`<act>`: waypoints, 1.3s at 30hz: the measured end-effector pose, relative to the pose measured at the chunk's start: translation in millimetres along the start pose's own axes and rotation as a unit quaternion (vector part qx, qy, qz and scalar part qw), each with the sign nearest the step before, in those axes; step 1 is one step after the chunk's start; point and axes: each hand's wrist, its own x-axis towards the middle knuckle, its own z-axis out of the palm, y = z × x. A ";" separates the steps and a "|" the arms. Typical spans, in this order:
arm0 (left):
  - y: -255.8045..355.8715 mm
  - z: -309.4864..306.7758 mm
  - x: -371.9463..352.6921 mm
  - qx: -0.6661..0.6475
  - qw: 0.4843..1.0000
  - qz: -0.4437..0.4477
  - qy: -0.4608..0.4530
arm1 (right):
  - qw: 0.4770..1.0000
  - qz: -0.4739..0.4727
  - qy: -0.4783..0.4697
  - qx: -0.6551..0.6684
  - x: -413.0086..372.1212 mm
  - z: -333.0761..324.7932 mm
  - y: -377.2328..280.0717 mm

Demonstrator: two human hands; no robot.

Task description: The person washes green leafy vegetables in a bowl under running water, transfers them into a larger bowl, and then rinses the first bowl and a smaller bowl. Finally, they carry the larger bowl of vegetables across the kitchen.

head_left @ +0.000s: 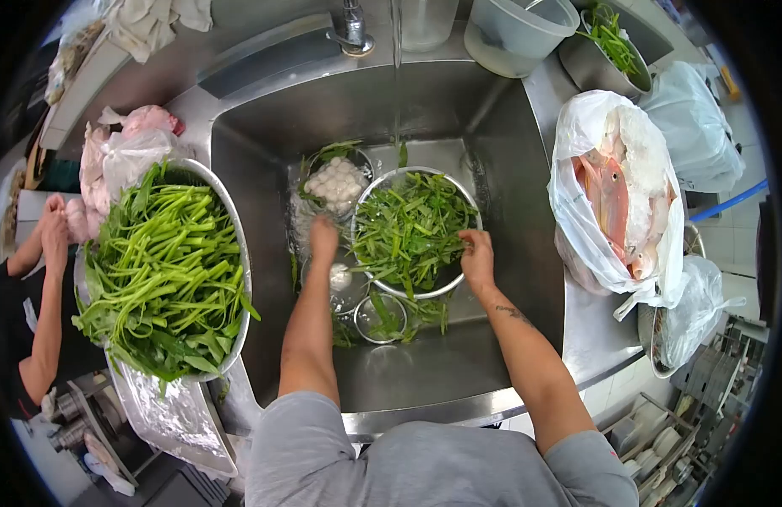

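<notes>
A round metal bowl (477, 203) stands in the sink, piled with cut leafy greens (412, 224). My right hand (478, 260) is closed at the bowl's right rim, its fingers bent over the edge beside the leaves. My left hand (323, 238) reaches down just left of this bowl; its fingers are hidden from view. Behind it, a smaller bowl holds white lumpy pieces (333, 184) with some leaves. In front of my left hand sits another small bowl with a white piece (340, 277) in it, and a small round bowl (380, 318) lies near loose leaves.
Water runs from the tap (354, 34) into the steel sink (509, 338). Long green stems fill a large colander (241, 253) at left, above a foil-lined tray (175, 418). Bagged fish (615, 198) lies at right, near a plastic tub (518, 38). Another person's hands (54, 224) are at far left.
</notes>
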 end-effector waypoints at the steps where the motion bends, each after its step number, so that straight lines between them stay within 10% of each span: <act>1: 9.0 10.8 -13.8 -0.009 0.999 0.037 -0.023 | 0.999 0.004 0.025 -0.035 1.3 -3.1 4.9; 3: 35.4 13.7 -39.7 -0.002 0.970 0.194 -0.146 | 0.995 0.048 0.057 -0.072 -0.6 -1.8 26.2; 6: 76.5 -8.0 -51.3 0.105 0.968 0.201 -0.103 | 0.985 0.166 -0.018 0.030 0.1 9.4 70.1; 10: 31.4 33.9 -19.5 0.076 0.990 -0.045 -0.106 | 0.912 0.343 -0.082 0.209 7.4 -3.4 62.9; 17: 43.3 46.6 -33.4 -0.013 0.993 -0.117 -0.004 | 0.878 0.412 -0.203 0.132 4.7 -15.9 50.5; 28: 94.9 -17.7 -20.0 -0.088 0.972 0.073 0.204 | 0.856 0.326 -0.148 0.374 20.8 -44.1 -10.7; 39: 236.1 -183.7 -0.5 -0.275 0.944 0.170 0.059 | 0.774 0.219 -0.132 0.579 16.0 -90.4 -118.7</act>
